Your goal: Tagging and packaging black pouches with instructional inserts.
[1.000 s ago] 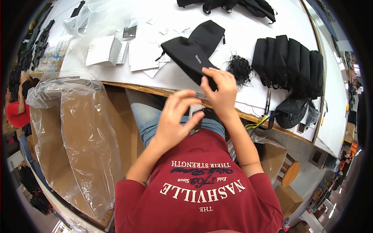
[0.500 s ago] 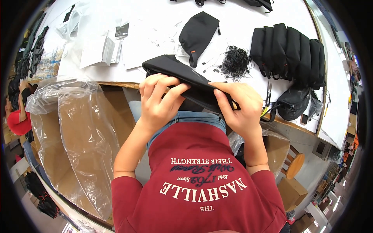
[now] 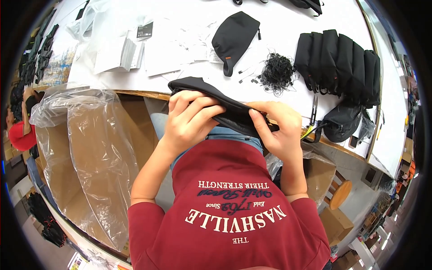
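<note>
Both my hands grip one black fabric pouch (image 3: 211, 96) held flat over my lap, just in front of the white table's edge (image 3: 135, 87). My left hand (image 3: 189, 119) curls over its left half with fingers on top. At the pouch's right end, my right hand (image 3: 276, 128) pinches it, thumb on top. A second black pouch (image 3: 234, 38) lies on the table beyond, and a tangle of black strings (image 3: 276, 72) lies to its right.
A row of several black pouches (image 3: 339, 60) stands at the table's right, another black bag (image 3: 342, 123) below it, small snips (image 3: 313, 110) near the edge. White papers and plastic sleeves (image 3: 121, 51) lie at left. A plastic-lined cardboard box (image 3: 90, 157) stands by my left side.
The pouch came off the table toward my lap a second ago. Both hands have since closed on it more firmly and hold it nearer my body.
</note>
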### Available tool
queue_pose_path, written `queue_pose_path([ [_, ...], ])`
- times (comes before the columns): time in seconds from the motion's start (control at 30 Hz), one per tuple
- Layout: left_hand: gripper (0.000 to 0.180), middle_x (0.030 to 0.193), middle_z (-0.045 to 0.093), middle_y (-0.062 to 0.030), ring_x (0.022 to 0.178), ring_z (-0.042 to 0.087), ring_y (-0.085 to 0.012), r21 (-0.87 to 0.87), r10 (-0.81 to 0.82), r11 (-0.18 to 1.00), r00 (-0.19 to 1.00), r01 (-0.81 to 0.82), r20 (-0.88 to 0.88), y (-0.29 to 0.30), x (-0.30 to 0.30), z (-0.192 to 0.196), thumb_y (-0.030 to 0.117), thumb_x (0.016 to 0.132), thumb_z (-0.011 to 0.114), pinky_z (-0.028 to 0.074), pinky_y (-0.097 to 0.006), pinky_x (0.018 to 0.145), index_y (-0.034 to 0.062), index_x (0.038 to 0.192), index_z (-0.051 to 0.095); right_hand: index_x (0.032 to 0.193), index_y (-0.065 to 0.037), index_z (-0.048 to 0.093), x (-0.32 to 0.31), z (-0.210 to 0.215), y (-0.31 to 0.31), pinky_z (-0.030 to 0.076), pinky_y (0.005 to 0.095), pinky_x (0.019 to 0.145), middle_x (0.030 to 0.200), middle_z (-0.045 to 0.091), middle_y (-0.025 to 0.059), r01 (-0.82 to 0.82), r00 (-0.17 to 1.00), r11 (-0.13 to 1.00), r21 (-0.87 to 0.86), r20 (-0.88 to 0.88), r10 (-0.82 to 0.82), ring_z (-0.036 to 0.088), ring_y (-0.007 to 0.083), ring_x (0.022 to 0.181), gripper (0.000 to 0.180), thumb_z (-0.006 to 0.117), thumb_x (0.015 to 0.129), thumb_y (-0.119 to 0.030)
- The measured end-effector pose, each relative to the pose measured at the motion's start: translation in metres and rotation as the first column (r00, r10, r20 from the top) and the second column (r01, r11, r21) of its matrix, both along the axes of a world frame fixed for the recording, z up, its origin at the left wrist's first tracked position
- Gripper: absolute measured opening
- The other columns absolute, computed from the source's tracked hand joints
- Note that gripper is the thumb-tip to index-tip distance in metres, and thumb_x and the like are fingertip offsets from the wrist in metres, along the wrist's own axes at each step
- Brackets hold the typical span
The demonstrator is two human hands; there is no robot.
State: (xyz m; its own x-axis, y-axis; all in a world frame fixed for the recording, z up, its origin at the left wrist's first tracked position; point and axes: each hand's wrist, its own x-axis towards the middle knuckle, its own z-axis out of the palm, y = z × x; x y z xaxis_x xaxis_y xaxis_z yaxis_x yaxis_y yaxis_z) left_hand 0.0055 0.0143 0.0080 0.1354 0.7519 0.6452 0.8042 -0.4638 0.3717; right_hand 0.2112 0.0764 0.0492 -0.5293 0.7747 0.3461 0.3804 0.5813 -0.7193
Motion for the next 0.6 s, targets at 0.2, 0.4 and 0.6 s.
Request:
queue_pose_path([
  [0.2,0.037,0.089,0.065,-0.0003,0.089,0.056,-0.0211,-0.088,0.037,0.996,0.997,-0.031,0.069,0.0,0.003,-0.002,0.005,0.05,0.075,0.037,-0.034,0.083,0.0106,0.086,0.069,0.09,-0.006,0.069,-0.004,-0.005,-0.006,0.047,0.031,0.059,0.077,0.068,0.0074,0.01,1.0,0.997,-0.071,-0.004,-0.01,0.061,0.0221,0.062,0.011,0.066,0.08,-0.008],
  [0.4,0.034,0.09,0.064,0.001,0.091,0.055,-0.0202,-0.121,0.037,0.992,0.993,-0.023,0.115,-0.003,0.003,-0.01,0.007,0.054,0.076,0.037,-0.035,0.084,0.0109,0.086,0.067,0.091,-0.006,0.069,-0.007,-0.011,-0.015,0.047,0.0324,0.061,0.077,0.067,0.008,0.037,0.999,0.991,-0.126,-0.01,-0.039,0.062,0.0241,0.064,0.01,0.066,0.082,-0.009],
  [0.6,0.03,0.081,0.065,0.0004,0.083,0.058,-0.0187,-0.056,0.017,0.998,0.997,-0.013,0.08,-0.008,0.003,-0.01,0.001,0.049,0.072,0.04,-0.033,0.079,0.0088,0.078,0.07,0.091,-0.005,0.069,-0.005,-0.013,-0.015,0.047,0.0311,0.059,0.076,0.067,0.0091,0.019,1.0,0.986,-0.168,-0.012,-0.022,0.063,0.0233,0.064,0.01,0.065,0.082,-0.009],
])
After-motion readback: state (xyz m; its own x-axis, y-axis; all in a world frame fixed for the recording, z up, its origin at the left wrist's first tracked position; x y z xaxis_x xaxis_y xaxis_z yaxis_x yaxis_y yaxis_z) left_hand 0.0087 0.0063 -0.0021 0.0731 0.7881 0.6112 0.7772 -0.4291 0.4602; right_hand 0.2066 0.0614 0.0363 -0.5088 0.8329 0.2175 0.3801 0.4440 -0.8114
